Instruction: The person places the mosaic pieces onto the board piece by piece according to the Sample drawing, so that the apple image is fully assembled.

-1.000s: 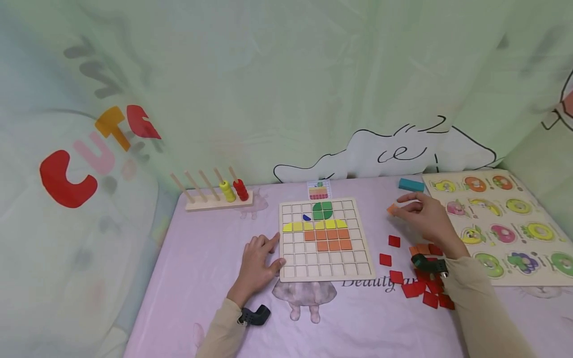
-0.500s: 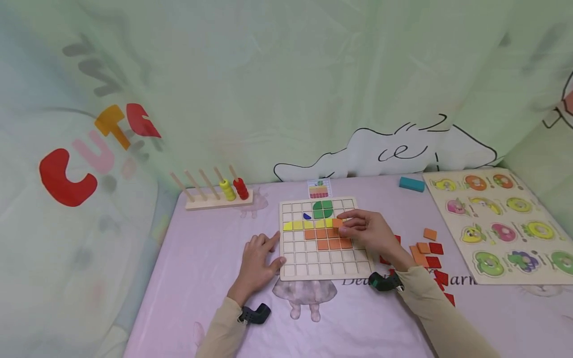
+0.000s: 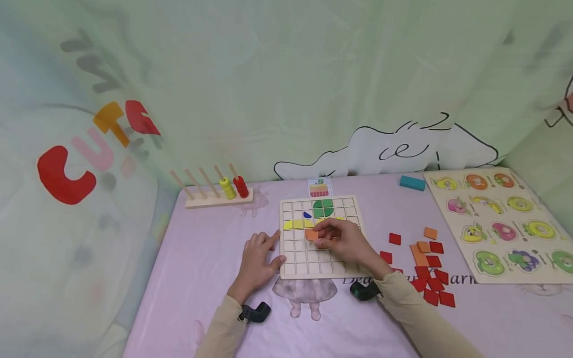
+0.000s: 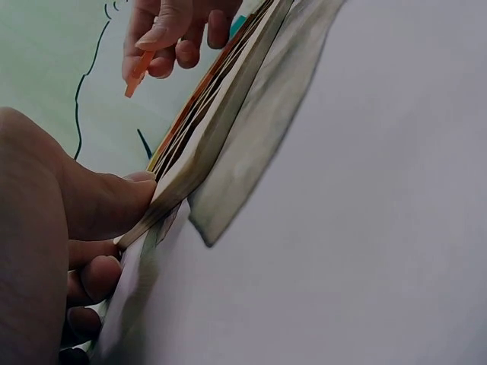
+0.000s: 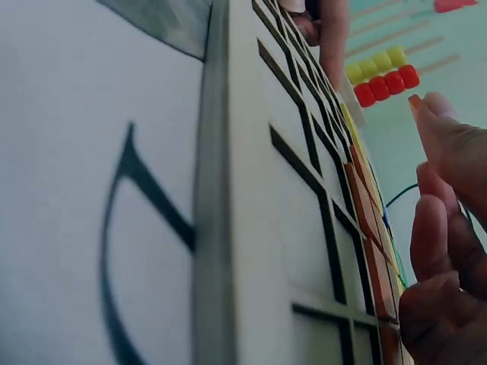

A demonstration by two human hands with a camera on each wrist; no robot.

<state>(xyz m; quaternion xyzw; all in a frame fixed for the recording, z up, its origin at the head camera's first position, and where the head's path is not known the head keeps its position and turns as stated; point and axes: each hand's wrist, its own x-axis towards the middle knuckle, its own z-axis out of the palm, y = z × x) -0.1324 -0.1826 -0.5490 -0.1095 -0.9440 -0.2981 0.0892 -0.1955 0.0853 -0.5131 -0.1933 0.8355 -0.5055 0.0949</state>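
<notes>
My right hand (image 3: 342, 241) pinches an orange square tile (image 4: 139, 74) between thumb and fingertips, above the wooden grid board (image 3: 295, 271). In the head view the tile overlaps the left end of the orange rows, much of which the hand covers. Yellow tiles (image 3: 298, 223), green tiles (image 3: 323, 208) and a small blue piece (image 3: 307, 215) lie in the board's upper cells. My left hand (image 3: 257, 266) rests at the board's left edge, index finger and thumb spread, the thumb (image 4: 114, 201) touching the rim.
Loose red tiles (image 3: 431, 297) and a few orange tiles (image 3: 430, 232) lie right of the board. Behind it sits a pattern card (image 3: 320, 187). A peg stand (image 3: 219, 200) with yellow and red beads, a teal block (image 3: 412, 183) and a fruit puzzle board (image 3: 488, 238) stand around.
My right hand has carried an orange tile from the right of the board leftward, over its right side, to the left end of the orange rows. The left hand has stayed put.
</notes>
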